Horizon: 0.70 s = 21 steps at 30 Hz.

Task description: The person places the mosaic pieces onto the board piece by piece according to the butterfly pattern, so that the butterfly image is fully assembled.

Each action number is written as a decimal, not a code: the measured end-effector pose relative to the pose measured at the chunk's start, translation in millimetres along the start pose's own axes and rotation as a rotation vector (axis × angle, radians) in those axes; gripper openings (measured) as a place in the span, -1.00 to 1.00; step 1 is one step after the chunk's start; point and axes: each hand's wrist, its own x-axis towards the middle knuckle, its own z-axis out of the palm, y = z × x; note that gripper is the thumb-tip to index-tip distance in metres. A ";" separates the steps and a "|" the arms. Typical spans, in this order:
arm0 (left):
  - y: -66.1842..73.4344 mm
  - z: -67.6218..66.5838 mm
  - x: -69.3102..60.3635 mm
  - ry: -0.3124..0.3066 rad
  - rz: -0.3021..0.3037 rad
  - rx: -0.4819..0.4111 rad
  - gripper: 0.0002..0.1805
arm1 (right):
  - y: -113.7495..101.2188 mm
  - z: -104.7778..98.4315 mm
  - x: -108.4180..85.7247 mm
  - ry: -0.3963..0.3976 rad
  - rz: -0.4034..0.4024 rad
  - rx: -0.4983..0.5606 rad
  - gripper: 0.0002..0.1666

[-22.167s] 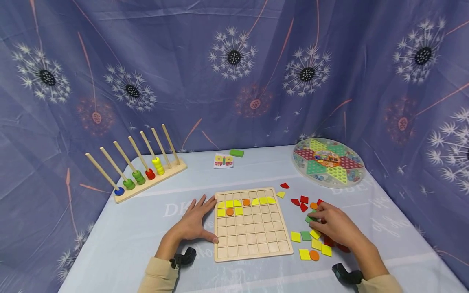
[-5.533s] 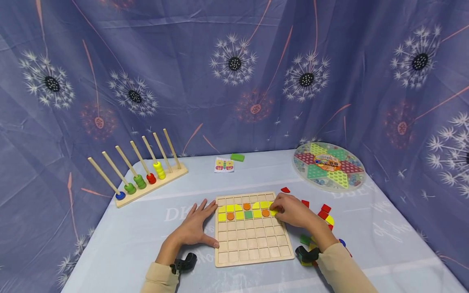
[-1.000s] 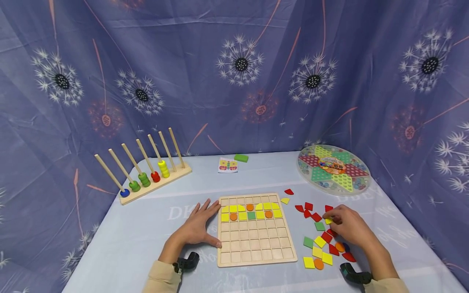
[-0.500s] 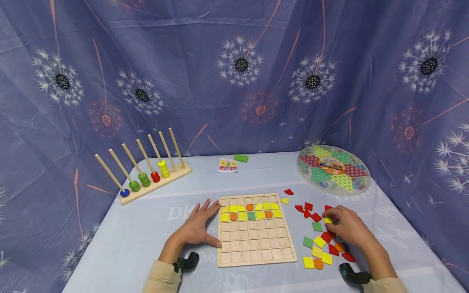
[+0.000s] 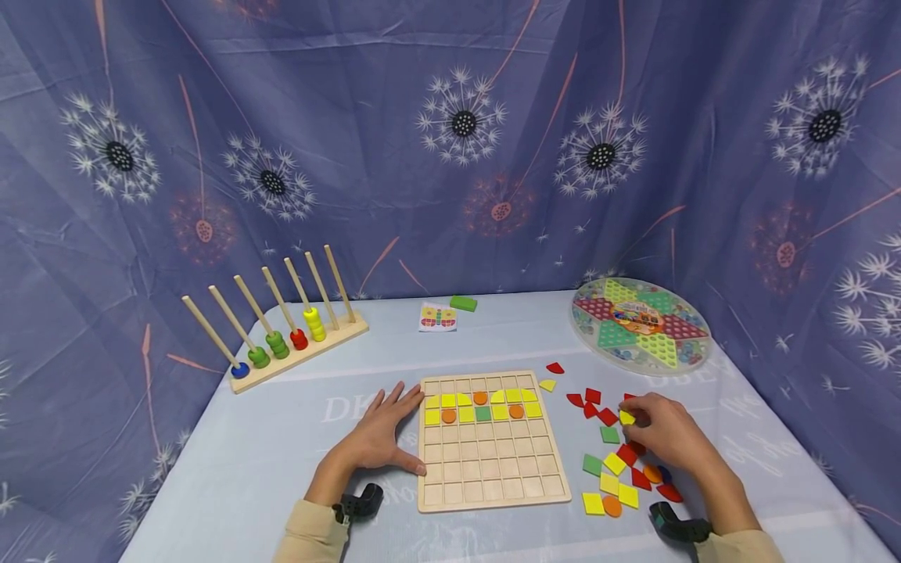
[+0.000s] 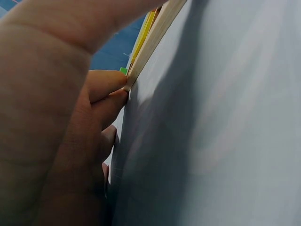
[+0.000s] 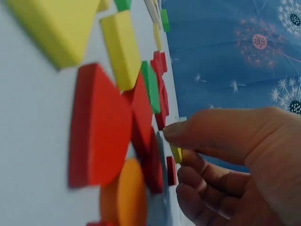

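My right hand (image 5: 667,432) pinches a small yellow tile (image 5: 626,418) between thumb and fingers, over loose tiles right of the wooden grid board (image 5: 494,471). In the right wrist view the thumb partly hides this yellow tile (image 7: 177,154), and its full shape cannot be told. My left hand (image 5: 376,439) lies spread on the table, with fingertips and thumb against the board's left edge. Two board rows hold yellow pieces, orange discs (image 5: 516,411) and a green square (image 5: 482,414). In the left wrist view the fingers (image 6: 110,85) touch the board's wooden side (image 6: 155,40).
Loose red, yellow, green, orange and blue pieces lie right of the board, including a green square (image 5: 609,435) and a red piece (image 5: 670,493). A bead-and-peg stand (image 5: 303,356), pattern card (image 5: 438,318), green block (image 5: 463,303) and round star-pattern game board (image 5: 640,324) stand behind.
Since the oldest frame, the second row has gained a green square, two yellow squares and an orange disc. My right hand has returned from the board to the loose tiles and taken a yellow one.
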 end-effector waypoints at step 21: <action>1.9 -0.1 -0.2 0.005 -0.004 0.006 0.40 | -107.5 42.0 27.6 -0.090 -0.287 0.095 -0.67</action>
